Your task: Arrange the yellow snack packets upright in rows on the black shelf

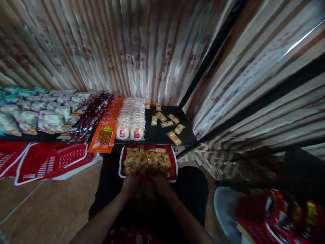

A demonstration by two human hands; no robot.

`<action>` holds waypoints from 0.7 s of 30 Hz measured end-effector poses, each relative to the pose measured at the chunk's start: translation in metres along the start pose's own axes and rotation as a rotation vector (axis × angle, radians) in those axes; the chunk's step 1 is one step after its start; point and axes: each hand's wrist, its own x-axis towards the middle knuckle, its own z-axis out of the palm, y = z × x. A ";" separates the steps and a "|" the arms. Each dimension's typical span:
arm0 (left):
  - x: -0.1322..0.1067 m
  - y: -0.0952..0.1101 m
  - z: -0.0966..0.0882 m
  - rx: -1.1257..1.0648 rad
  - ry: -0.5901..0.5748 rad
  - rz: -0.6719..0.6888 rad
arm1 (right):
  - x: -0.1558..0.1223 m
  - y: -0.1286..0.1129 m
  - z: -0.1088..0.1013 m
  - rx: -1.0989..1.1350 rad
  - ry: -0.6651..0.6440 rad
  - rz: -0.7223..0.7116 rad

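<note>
No brand name can be read anywhere: all the print is too small or too blurred. The yellow packets [147, 159] heaped in the red basket [121, 162] each carry a small red label. The white round packets [132, 118] beyond the basket, lined up in rows on the black surface [157, 135], bear a red label with white marks at the near end. The orange packets [105, 135] beyond the basket and to its left show a round green-and-yellow badge above a picture of brown sticks. The nearest one hangs over the surface's edge. The striped curtain [127, 44] behind the surface has faint reddish print, also illegible.

The left hand [130, 184] and the right hand [160, 183] meet at the near rim of the basket, close side by side, fingers in among the yellow packets. Both are dark and blurred. Whether either grip is spread or pinching a packet cannot be told.

The basket sits just below the front edge of the surface, on the person's lap. A few loose yellow packets [174, 137] lie scattered on the surface beyond the basket and slightly right. Dark red packets [88, 118] and white-and-teal packets [30, 115] fill the surface farther left of the basket. Empty red baskets [50, 162] lie on the floor to the left of it. Blurred red packets [284, 213] sit well to its right, nearer the camera.
</note>
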 end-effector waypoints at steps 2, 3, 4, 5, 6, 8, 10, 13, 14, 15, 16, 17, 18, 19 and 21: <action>-0.006 0.001 -0.005 -0.014 -0.020 -0.028 | -0.007 0.000 0.007 -0.011 0.021 -0.032; -0.009 0.002 -0.007 -0.019 -0.022 -0.039 | -0.010 0.001 0.010 -0.013 0.038 -0.048; -0.012 0.003 -0.008 -0.021 -0.021 -0.046 | -0.013 0.002 0.013 -0.015 0.053 -0.056; -0.014 0.003 -0.008 -0.019 -0.017 -0.050 | -0.015 0.003 0.015 -0.020 0.063 -0.058; -0.016 0.004 -0.009 -0.016 -0.015 -0.052 | -0.017 0.004 0.016 -0.028 0.070 -0.055; -0.018 0.006 -0.008 -0.011 -0.009 -0.059 | -0.018 0.005 0.019 -0.045 0.064 -0.052; -0.018 0.007 -0.007 -0.009 -0.006 -0.066 | -0.016 0.006 0.022 -0.059 0.051 -0.049; -0.017 0.009 -0.004 -0.017 -0.011 -0.077 | -0.012 0.008 0.027 -0.065 0.044 -0.033; -0.016 0.009 -0.003 -0.022 -0.012 -0.081 | -0.011 0.008 0.029 -0.065 0.043 -0.027; -0.016 0.009 -0.002 -0.029 -0.011 -0.086 | -0.011 0.008 0.030 -0.065 0.043 -0.023; -0.017 0.009 -0.001 -0.038 -0.011 -0.090 | -0.011 0.008 0.032 -0.065 0.045 -0.020; -0.017 0.009 0.000 -0.047 -0.011 -0.095 | -0.012 0.009 0.034 -0.065 0.049 -0.019; -0.017 0.009 0.001 -0.056 -0.012 -0.101 | -0.012 0.009 0.035 -0.066 0.054 -0.019; -0.018 0.009 0.002 -0.065 -0.015 -0.109 | -0.013 0.009 0.037 -0.066 0.060 -0.019; -0.019 0.011 0.002 -0.076 -0.020 -0.129 | -0.014 0.008 0.039 -0.064 0.072 -0.017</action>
